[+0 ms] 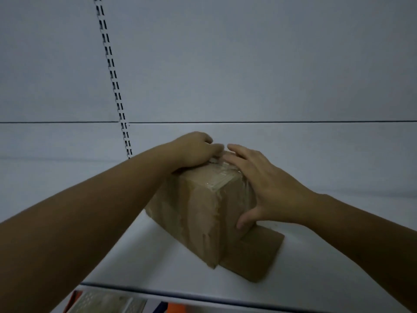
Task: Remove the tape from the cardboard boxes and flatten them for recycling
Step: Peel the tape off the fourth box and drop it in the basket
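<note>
Cardboard box point(198, 206) sits on white shelf point(135, 256), flap point(255, 254) at its near-right foot. Right grip point(264, 177) splayed flat over box top, bracing, holds nothing. Left grip point(194, 150) curled at far top edge, pinching clear tape point(222, 177) end. Peel low & slow w/ box pinned.

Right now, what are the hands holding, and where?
The left hand pinches the tape on top of the cardboard box, at its far edge. The right hand presses the top right edge, thumb against the side.
</note>
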The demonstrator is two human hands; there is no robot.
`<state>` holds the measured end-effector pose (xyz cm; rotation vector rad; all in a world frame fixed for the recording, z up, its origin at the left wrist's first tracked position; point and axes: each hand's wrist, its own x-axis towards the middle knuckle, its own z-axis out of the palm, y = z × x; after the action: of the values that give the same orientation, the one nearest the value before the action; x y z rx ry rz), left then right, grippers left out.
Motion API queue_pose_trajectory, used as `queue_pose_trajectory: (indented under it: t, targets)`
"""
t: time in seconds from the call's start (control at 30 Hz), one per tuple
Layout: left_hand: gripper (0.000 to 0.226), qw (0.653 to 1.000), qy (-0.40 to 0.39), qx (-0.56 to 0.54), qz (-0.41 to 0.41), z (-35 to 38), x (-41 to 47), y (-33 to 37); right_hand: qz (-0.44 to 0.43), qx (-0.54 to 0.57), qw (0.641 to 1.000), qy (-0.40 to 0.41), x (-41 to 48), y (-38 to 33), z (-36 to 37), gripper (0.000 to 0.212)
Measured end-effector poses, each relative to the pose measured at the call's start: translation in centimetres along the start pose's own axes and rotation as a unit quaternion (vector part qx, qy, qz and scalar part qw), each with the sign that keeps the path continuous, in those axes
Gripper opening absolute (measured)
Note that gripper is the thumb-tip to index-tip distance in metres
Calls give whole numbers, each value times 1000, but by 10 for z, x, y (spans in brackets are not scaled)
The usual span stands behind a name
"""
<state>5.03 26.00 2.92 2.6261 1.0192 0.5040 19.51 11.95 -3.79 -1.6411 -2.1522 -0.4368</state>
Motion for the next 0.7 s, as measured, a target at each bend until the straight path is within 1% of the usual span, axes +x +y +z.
queue_pose_trajectory:
  t: [0.03, 0.1, 0.23, 0.3, 0.4, 0.47, 0.53, 0.6, 0.63, 0.7]
  targets:
    - [52, 999, -32, 9, 3, 3, -1, 6, -6, 1, 1000, 10, -2, 1, 2, 121]
    - [55, 998, -59, 16, 4, 4, -2, 8, -15, -3, 999, 50, -11, 2, 7, 118]
    - [53, 997, -70, 14, -3, 5, -3, 7, -2, 31, 989, 143, -29, -13, 18, 100]
    - [50, 997, -78, 12, -7, 4, -5, 11, -24, 41, 983, 179, -25, -30, 16, 92]
    - [47, 995, -94, 34, -16, 2, -7, 12, -77, 6, 977, 198, -16, -54, 10, 85]
    - [51, 993, -87, 70, -33, 3, -8, 14, -60, -22, 977, 202, -13, -63, 9, 75]
    - [54, 989, -71, 120, -42, 6, -8, 19, -30, -27, 975, 218, -14, -67, 7, 62]
    - [53, 983, -61, 166, -38, 8, -10, 24, -18, -24, 970, 240, -14, -70, 5, 48]
    - [51, 981, -62, 178, -32, 9, -10, 25, -16, -23, 968, 248, -13, -72, 3, 43]
    - [47, 984, -59, 169, -28, 12, -8, 23, -15, -20, 966, 258, -11, -74, 1, 35]
